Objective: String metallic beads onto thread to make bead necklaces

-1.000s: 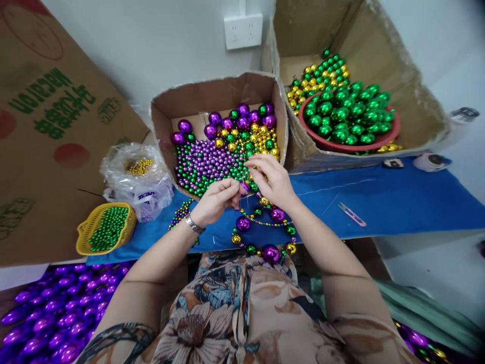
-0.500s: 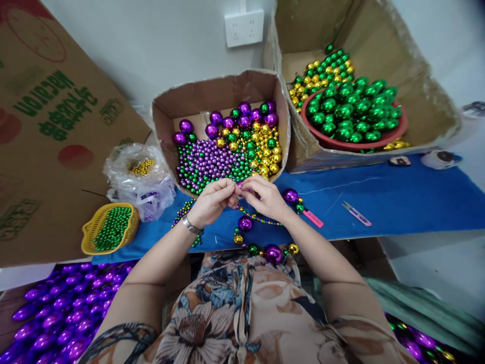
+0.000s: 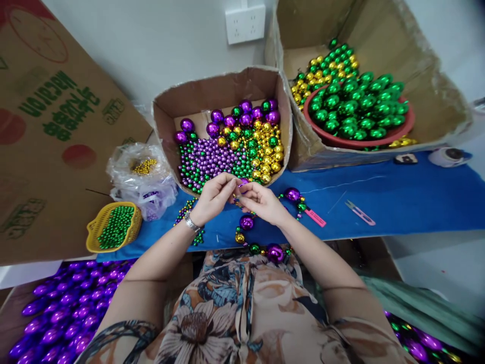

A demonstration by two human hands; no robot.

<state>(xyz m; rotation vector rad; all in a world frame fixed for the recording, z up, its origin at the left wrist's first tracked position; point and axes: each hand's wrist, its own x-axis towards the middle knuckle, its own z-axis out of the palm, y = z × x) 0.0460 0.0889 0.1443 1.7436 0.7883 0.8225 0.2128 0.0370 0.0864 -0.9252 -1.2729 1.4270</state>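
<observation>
Both of my hands meet above the blue-covered table, at the near edge of a cardboard box of beads. With thumb and fingers pinched, my left hand [image 3: 216, 198] grips the end of a bead necklace. My right hand [image 3: 263, 203] pinches at the same place, its fingertips almost touching the left ones; the exact grip point is hidden. Large purple, green and gold beads of the necklace [image 3: 275, 253] hang in a loop below, along the table edge. A large purple bead [image 3: 292, 194] and a pink tag [image 3: 315, 217] lie right of my right hand.
The bead box [image 3: 223, 83] holds purple, green and gold beads. Behind right, a larger box [image 3: 435, 101] contains a red basin [image 3: 352, 143] of green beads. Thread snips [image 3: 359, 212] lie right. A yellow basket [image 3: 131, 235] and plastic bags [image 3: 142, 174] stand left.
My right hand has tilted slightly and its fingers have shifted on the pinched end. The necklace strand under the hands has shifted a little. The whole view has moved slightly.
</observation>
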